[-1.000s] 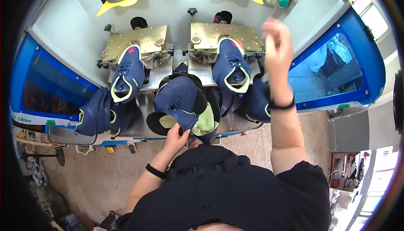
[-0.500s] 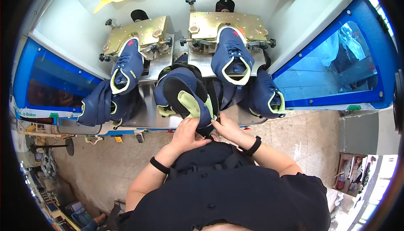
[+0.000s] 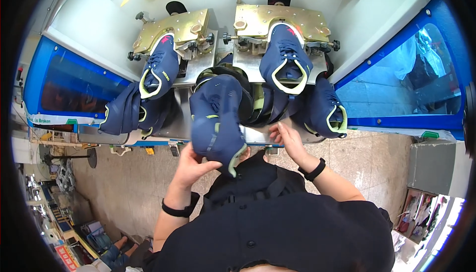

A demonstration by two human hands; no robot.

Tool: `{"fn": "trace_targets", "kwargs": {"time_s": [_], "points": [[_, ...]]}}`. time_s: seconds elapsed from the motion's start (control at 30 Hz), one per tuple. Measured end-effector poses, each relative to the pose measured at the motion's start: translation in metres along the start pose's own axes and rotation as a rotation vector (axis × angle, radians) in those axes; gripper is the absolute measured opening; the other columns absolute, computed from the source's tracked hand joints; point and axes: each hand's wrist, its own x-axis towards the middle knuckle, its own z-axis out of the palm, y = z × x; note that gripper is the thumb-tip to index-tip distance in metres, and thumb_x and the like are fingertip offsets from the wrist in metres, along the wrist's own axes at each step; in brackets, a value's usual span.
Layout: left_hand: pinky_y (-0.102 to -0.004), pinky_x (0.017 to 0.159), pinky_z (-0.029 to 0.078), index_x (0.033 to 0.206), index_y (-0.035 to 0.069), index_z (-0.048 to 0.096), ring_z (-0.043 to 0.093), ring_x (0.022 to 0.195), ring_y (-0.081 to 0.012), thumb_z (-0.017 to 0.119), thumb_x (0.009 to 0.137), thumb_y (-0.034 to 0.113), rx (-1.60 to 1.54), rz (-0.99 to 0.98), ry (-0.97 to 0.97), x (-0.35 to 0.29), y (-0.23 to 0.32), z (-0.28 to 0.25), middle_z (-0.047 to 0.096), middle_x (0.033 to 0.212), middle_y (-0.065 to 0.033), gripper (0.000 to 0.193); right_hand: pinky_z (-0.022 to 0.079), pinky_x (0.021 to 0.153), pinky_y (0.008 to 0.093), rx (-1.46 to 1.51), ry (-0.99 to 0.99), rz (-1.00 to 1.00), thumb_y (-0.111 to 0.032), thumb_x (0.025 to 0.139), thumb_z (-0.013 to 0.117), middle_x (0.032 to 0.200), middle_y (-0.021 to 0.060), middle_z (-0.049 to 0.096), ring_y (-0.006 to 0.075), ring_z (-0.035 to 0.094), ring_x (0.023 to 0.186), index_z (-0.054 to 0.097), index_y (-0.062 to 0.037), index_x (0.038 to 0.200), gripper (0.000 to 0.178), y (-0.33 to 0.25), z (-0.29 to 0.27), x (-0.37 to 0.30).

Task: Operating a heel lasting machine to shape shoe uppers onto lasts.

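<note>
A navy shoe upper (image 3: pixel 216 131) with lime-green lining hangs over the machine's front edge, its laced side turned up. My left hand (image 3: pixel 189 167) grips its near end at the left, thumb on top; the fingers under it are partly hidden. To the right, my right hand (image 3: pixel 289 142) is off the upper, fingers apart and holding nothing. It is nearest to a heap of dark uppers (image 3: pixel 267 106) with lime edges. Behind, one navy upper (image 3: pixel 161 69) sits toe-in under the left metal clamp, and another (image 3: pixel 286 59) under the right clamp.
Two brass-coloured clamp plates (image 3: pixel 171 31) with black knobs stand at the back. More navy uppers lie at the left (image 3: pixel 130 111) and right (image 3: pixel 325 111) of the ledge. Blue-framed window panels (image 3: pixel 404 74) flank the machine. A grey box (image 3: pixel 436 167) stands at the right.
The upper in my hands has turned over, from its lime-lined opening to its laced side. My right hand has let go and moved right. The whole view has shifted slightly.
</note>
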Motion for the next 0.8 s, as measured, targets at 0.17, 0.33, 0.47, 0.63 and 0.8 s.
{"fn": "trace_targets", "kwargs": {"time_s": [0.17, 0.33, 0.47, 0.63, 0.8], "points": [[-0.0357, 0.101, 0.053, 0.128, -0.001, 0.060, 0.069, 0.112, -0.0196, 0.090, 0.076, 0.000, 0.216, 0.211, 0.331, -0.030, 0.003, 0.020, 0.071, 0.121, -0.0104, 0.060, 0.051, 0.073, 0.0292, -0.010, -0.062, -0.051, -0.041, 0.112, 0.041, 0.090, 0.0058, 0.069, 0.0131, 0.061, 0.076, 0.068, -0.0008, 0.110, 0.048, 0.007, 0.016, 0.004], [-0.0324, 0.094, 0.055, 0.129, -0.003, 0.057, 0.069, 0.108, -0.0185, 0.080, 0.089, 0.005, 0.566, 0.087, 0.320, 0.032, -0.072, 0.031, 0.070, 0.117, -0.0110, 0.046, 0.052, 0.076, 0.0314, 0.022, -0.079, 0.024, -0.041, 0.111, 0.044, 0.099, 0.0068, 0.071, 0.0147, 0.064, 0.080, 0.062, -0.0047, 0.126, 0.043, 0.012, 0.032, 0.012], [-0.0321, 0.093, 0.055, 0.137, 0.000, 0.055, 0.068, 0.106, -0.0164, 0.071, 0.096, 0.003, 0.384, -0.001, 0.093, 0.083, -0.127, 0.033, 0.070, 0.120, -0.0118, 0.044, 0.054, 0.077, 0.0336, -0.113, -0.060, -0.036, -0.041, 0.107, 0.054, 0.110, 0.0089, 0.070, 0.0183, 0.068, 0.085, 0.053, -0.0055, 0.138, 0.047, 0.013, 0.033, 0.010], [-0.0303, 0.096, 0.053, 0.123, -0.002, 0.066, 0.065, 0.111, -0.0131, 0.070, 0.093, -0.001, 0.513, 0.136, -0.066, 0.093, -0.131, 0.013, 0.068, 0.115, -0.0061, 0.029, 0.055, 0.075, 0.0392, -0.464, 0.024, -0.229, -0.033, 0.092, 0.076, 0.114, 0.0128, 0.062, 0.0267, 0.068, 0.085, 0.045, -0.0048, 0.145, 0.068, 0.000, 0.030, -0.003], [-0.0365, 0.093, 0.054, 0.111, 0.001, 0.070, 0.068, 0.105, -0.0286, 0.085, 0.078, 0.014, 0.689, 0.264, 0.078, 0.091, -0.120, 0.018, 0.067, 0.108, -0.0131, 0.038, 0.054, 0.075, 0.0405, -0.581, 0.095, -0.521, -0.027, 0.085, 0.081, 0.113, 0.0134, 0.058, 0.0301, 0.064, 0.093, 0.049, -0.0051, 0.142, 0.068, -0.017, 0.035, -0.006]]}}
